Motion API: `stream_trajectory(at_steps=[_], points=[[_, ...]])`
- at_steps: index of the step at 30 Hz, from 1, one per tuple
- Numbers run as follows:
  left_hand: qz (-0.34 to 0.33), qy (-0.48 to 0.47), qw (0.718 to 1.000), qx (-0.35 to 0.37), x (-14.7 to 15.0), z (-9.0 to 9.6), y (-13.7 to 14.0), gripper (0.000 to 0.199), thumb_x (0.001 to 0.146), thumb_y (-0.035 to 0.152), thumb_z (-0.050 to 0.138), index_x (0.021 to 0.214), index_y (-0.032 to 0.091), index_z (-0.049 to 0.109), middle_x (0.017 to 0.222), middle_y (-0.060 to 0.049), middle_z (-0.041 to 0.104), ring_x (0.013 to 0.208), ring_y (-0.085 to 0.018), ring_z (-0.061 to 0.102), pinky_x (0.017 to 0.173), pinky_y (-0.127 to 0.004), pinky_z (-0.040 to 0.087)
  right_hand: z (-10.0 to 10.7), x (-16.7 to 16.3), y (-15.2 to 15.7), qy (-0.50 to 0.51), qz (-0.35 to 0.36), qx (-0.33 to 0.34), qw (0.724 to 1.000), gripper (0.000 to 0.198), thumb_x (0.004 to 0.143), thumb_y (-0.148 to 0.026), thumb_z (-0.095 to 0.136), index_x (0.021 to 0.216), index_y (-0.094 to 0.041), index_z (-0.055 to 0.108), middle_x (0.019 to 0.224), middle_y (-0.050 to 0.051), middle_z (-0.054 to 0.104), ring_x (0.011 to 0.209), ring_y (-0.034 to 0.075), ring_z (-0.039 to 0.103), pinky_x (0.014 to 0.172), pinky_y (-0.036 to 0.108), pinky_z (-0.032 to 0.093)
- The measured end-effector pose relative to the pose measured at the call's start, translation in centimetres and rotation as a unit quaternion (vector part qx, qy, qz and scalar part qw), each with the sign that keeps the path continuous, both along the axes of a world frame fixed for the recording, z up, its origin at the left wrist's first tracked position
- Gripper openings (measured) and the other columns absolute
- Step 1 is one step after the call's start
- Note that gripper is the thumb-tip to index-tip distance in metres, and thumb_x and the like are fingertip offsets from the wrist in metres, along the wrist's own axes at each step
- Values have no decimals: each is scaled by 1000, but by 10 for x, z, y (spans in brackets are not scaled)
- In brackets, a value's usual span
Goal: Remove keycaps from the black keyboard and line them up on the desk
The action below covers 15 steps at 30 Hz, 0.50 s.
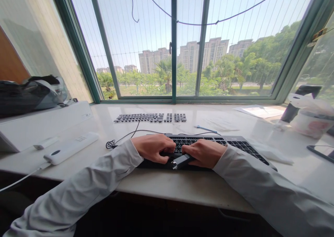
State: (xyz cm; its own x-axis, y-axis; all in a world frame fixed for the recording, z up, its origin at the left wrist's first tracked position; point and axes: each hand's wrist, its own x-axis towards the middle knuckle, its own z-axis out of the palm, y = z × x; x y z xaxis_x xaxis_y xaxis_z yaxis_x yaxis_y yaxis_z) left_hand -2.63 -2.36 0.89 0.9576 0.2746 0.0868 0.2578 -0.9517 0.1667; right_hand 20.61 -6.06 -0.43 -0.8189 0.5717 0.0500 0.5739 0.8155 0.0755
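A black keyboard (237, 143) with its keycaps off lies near the table's front edge, its bare switch sockets showing. My right hand (206, 152) rests over its middle, fingers wrapped round a dark handheld tool with a shiny metal end (184, 160) that points left and toward me. Close by on the left, my left hand (152, 148) is closed at the keyboard's left part, thumb and fingers curled together; whatever they may hold is hidden. Behind the keyboard, loose black keycaps (146, 117) lie set out in keyboard order.
A thin blue tool (207, 129) and clear plastic lie behind the keyboard. A black cable (111, 144) is bundled at left. Farther left are a white power strip (71, 147) and a white box (52, 120). Papers (261, 111) and a bagged tub (310, 124) stand at right.
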Motion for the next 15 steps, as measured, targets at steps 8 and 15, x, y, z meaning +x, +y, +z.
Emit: stream_trajectory(at_steps=[8,15], points=[[-18,-134,980,146,-13,-8,-1,17,78,35,62,81,19,59,68,1,61,56,-10,53,53,-22,39,-2,1,4,18,-11,-18,1000,24,86,-30,57,104,-16,57,81,8,69,66,17,62,55,26,34],[-86,-155,946,270,-19,-24,0,19,82,38,61,92,26,72,46,5,51,39,-7,44,39,-21,32,-6,3,6,30,12,-19,999,17,89,-30,52,98,-17,58,78,6,67,63,15,60,56,25,34]])
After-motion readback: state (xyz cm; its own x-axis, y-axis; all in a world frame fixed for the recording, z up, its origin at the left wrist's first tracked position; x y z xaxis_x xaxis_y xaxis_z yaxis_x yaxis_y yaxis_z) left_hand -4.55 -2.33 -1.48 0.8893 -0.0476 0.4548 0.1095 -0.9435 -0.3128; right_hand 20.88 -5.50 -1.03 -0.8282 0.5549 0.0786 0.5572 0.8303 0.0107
